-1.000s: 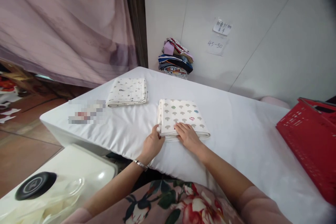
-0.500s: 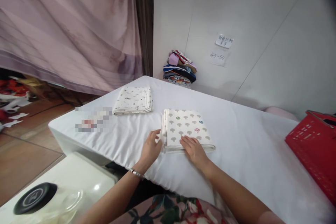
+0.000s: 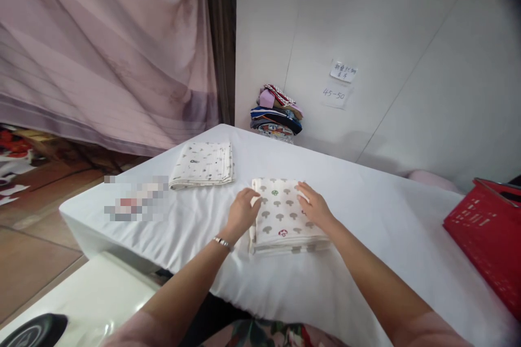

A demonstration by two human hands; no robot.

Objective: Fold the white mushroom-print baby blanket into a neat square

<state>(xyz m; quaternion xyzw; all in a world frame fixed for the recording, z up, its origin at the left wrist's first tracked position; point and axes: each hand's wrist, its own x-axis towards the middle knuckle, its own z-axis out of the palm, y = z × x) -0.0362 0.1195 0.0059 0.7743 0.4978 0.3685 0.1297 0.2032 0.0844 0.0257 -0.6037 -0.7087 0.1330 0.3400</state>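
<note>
Cloth (image 3: 279, 216) is lying folded between my loosely parted left fingers (image 3: 249, 194) and right fingers (image 3: 309, 192); I'm apparently squaring it, next needing even pressure.

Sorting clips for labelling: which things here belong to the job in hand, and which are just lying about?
In the job: mushroom-print cloth, with left hand and right hand at its sides; table under it.

Apparently just lying about: other folded cloth, red basket, pile of fabrics.

Pink curtain (image 3: 109, 49), upper left. Paper notes (image 3: 344, 72) on wall (image 3: 391, 54), upper right. Red basket (image 3: 490, 244), right edge. Black disc (image 3: 36, 329), lower left.
</note>
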